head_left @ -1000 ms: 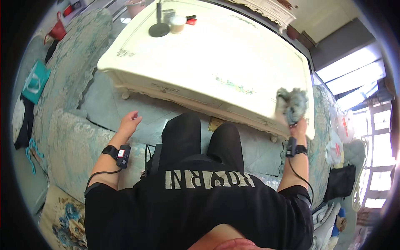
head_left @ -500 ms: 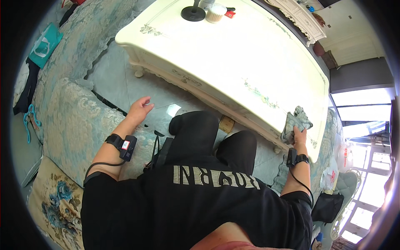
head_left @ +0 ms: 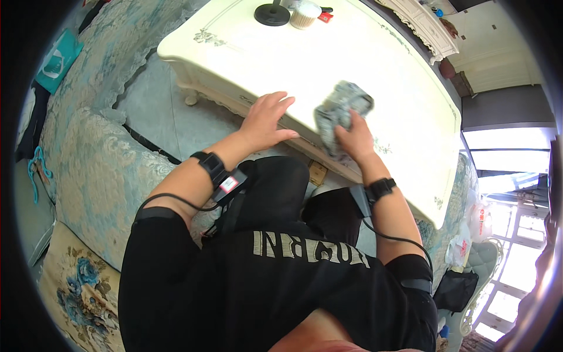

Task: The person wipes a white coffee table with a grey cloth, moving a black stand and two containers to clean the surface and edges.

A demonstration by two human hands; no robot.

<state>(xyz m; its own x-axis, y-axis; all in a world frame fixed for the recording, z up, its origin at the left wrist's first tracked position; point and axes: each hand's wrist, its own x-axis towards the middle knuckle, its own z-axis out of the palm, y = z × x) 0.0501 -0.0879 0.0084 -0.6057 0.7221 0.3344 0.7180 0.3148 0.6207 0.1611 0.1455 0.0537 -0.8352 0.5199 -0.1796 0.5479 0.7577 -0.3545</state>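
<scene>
A crumpled grey-green cloth [head_left: 335,111] lies against the top of the cream table [head_left: 234,64], near its front edge. My right hand [head_left: 358,139] grips the cloth, with part of it bunched under the fingers and part hanging toward the edge. To the left of it, my left hand [head_left: 268,122] hovers by the table's front edge, fingers spread and nothing in them. Whether its fingertips touch the edge I cannot tell.
At the table's far end stand a black round-based stand [head_left: 272,14], a tub of cotton swabs [head_left: 305,15] and a small red packet [head_left: 326,18]. A patterned sofa [head_left: 105,146] flanks the left. A small wooden block [head_left: 317,173] sits below the table, near my knees.
My right hand has carried the cloth leftward from the table's right end to its front middle. My left hand has moved right and forward, up to the table edge.
</scene>
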